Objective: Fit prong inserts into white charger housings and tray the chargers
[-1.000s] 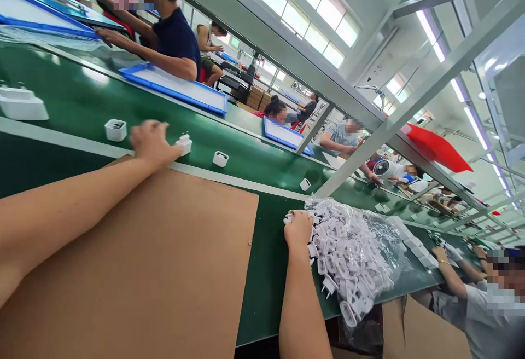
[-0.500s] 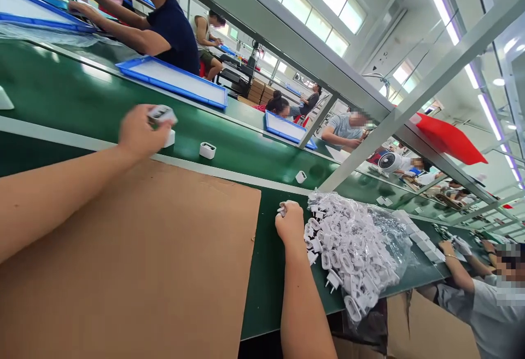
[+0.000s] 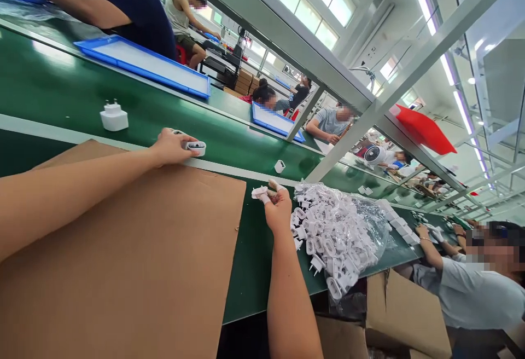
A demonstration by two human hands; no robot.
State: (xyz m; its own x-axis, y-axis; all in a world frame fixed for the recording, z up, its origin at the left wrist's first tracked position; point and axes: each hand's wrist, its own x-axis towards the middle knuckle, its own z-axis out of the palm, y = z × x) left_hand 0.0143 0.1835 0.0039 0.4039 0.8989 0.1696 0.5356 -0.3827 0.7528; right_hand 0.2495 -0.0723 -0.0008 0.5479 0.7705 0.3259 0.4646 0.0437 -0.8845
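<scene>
My left hand [image 3: 170,148] is closed around a white charger housing [image 3: 197,148] at the near edge of the green belt. Its open top faces up, and the fingers partly hide a second whitish piece beside it. My right hand [image 3: 279,208], with covered fingertips, pinches a white plug cover [image 3: 259,192] with its pins showing, just left of the pile. On the belt to the left stands a white charger [image 3: 114,118], pins upward. Another white housing [image 3: 279,166] sits on the belt beyond my right hand. Many loose plug covers [image 3: 336,238] spill from a clear plastic bag [image 3: 375,222].
A large cardboard sheet [image 3: 143,260] lies in front of me. Blue-rimmed trays [image 3: 151,69] line the belt's far side. A slanting metal post [image 3: 348,134] rises behind the pile. Co-workers sit across the belt and at right, near cardboard boxes [image 3: 406,310].
My left hand has come down onto a housing on the belt. A charger with pins up now stands to its left. My right hand has turned, bringing the plug cover into view.
</scene>
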